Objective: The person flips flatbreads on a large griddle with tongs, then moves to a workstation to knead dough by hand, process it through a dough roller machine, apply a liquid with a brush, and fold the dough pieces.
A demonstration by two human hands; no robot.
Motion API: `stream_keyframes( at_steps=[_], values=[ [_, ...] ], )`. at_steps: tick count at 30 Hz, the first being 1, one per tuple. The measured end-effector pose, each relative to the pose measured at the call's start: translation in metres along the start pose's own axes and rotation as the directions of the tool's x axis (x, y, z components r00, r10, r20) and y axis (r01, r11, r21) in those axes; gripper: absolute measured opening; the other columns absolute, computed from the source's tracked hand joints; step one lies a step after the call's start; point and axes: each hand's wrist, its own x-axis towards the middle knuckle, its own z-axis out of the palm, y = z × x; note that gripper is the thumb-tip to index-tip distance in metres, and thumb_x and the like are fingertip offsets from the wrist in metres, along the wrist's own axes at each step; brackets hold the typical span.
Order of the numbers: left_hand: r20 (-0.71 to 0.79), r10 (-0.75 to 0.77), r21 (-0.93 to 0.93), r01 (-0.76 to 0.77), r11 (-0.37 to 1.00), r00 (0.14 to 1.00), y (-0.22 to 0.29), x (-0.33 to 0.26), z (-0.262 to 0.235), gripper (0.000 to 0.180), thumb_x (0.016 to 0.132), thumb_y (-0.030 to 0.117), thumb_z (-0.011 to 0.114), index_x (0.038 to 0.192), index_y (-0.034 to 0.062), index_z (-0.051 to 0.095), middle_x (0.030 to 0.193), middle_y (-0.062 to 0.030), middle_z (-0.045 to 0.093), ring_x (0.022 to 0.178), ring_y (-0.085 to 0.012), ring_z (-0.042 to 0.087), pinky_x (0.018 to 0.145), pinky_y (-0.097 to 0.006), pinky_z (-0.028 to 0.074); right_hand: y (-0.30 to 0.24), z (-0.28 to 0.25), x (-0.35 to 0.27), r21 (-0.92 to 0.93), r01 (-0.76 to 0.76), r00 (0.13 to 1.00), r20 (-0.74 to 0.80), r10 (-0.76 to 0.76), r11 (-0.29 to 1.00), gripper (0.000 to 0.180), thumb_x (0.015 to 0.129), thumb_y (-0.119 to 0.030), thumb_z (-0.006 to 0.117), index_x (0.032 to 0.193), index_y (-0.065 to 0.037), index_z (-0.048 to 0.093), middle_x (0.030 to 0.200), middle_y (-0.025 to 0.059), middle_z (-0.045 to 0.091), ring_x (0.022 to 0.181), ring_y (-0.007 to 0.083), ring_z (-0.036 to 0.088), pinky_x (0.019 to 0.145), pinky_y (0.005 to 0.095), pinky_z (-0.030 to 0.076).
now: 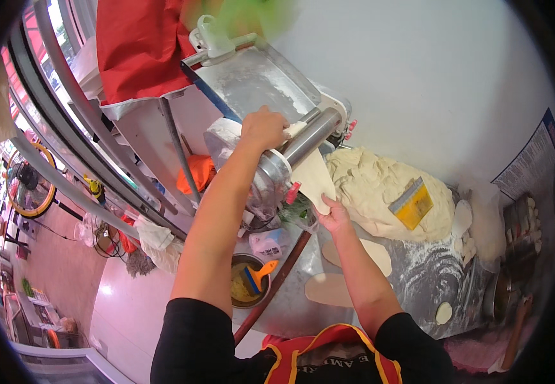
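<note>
A sheet of dough (314, 178) hangs out from under the steel roller (314, 136) of a dough sheeter. My right hand (332, 215) pinches its lower end between thumb and fingers. On the feed side, my left hand (265, 129) is closed at the roller, by the upper end of the dough; its fingertips are partly hidden. Behind the roller slopes the machine's floured metal tray (252, 77). Just right of the sheet lies a big mound of dough (373, 182), with a yellow scraper (412, 203) resting on it. Flat dough ovals (332, 290) lie below my right hand.
A bowl (236, 301) with an orange-handled brush (261, 274) stands beside a long brown rod (274, 285). Flour covers the metal table (418, 281), where a small dough piece (443, 313) lies. Red fabric (140, 51) hangs at the upper left, near a window frame. A wall stands behind.
</note>
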Motion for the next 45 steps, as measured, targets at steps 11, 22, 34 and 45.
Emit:
stream_keyframes(
  at_steps=[11, 22, 34, 45],
  values=[
    [-0.301, 0.02, -0.105, -0.054, 0.993, 0.953, -0.003, -0.002, 0.009, 0.03, 0.072, 0.031, 0.059, 0.098, 0.0145, 0.062, 0.101, -0.006, 0.059, 0.1, -0.0232, 0.05, 0.081, -0.035, 0.042, -0.011, -0.007, -0.035, -0.062, 0.029, 0.998, -0.045, -0.032, 0.998, 0.037, 0.08, 0.002, 0.051, 0.116, 0.0, 0.041, 0.113, 0.0143, 0.049, 0.102, 0.0273, 0.051, 0.083, 0.0384, 0.048],
    [0.038, 0.837, -0.607, -0.652, 0.454, 0.546, 0.103, -0.077, 0.05, 0.025, 0.081, 0.021, 0.055, 0.098, 0.0036, 0.059, 0.087, -0.0081, 0.06, 0.076, -0.0141, 0.055, 0.071, -0.027, 0.044, -0.045, 0.024, -0.08, -0.106, 0.065, 0.997, -0.042, -0.07, 0.992, 0.04, 0.081, 0.007, 0.044, 0.119, -0.002, 0.04, 0.116, 0.016, 0.047, 0.104, 0.0311, 0.049, 0.087, 0.0433, 0.044],
    [0.167, -0.068, -0.358, -0.003, -0.934, 0.984, 0.134, -0.059, 0.211, 0.048, 0.085, 0.043, 0.037, 0.115, 0.0077, 0.048, 0.114, -0.0101, 0.053, 0.103, -0.0284, 0.05, 0.09, -0.043, 0.04, -0.049, -0.011, -0.102, -0.172, 0.161, 0.986, -0.013, -0.166, 0.972, 0.038, 0.08, 0.002, 0.05, 0.117, 0.001, 0.041, 0.112, 0.0148, 0.05, 0.101, 0.0256, 0.052, 0.085, 0.0393, 0.046],
    [0.048, 0.061, -0.167, 0.069, -0.983, 0.997, 0.116, -0.079, 0.197, 0.046, 0.086, 0.038, 0.032, 0.113, 0.0068, 0.051, 0.119, -0.0121, 0.05, 0.109, -0.0321, 0.046, 0.095, -0.047, 0.033, -0.065, -0.064, -0.156, -0.315, 0.056, 0.992, -0.093, -0.089, 0.948, 0.039, 0.079, -0.003, 0.055, 0.116, 0.001, 0.043, 0.105, 0.013, 0.054, 0.094, 0.0218, 0.056, 0.079, 0.0368, 0.049]
  ],
)
